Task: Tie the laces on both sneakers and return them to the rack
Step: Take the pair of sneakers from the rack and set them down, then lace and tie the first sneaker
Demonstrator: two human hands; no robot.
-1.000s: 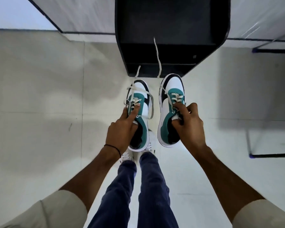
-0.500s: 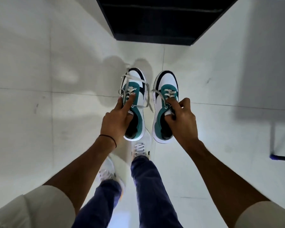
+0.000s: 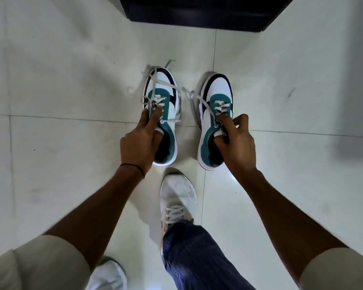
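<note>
The left sneaker (image 3: pixel 166 97) and right sneaker (image 3: pixel 216 93) sit side by side just in front of the dark rack (image 3: pixel 197 15), toes towards it, low at the tiled floor (image 3: pixel 71 80); whether their soles touch it I cannot tell. The left hand (image 3: pixel 138 147) grips the left sneaker at its opening, fingers (image 3: pixel 155 116) curled in with the forefinger along the lacing, and the right hand (image 3: pixel 237 147) pinches the right sneaker's tongue. The white laces (image 3: pixel 161 81) on both lie untied, ends trailing loose, and the person's own white shoe (image 3: pixel 176 195) stands farther from the rack than the pair
</note>
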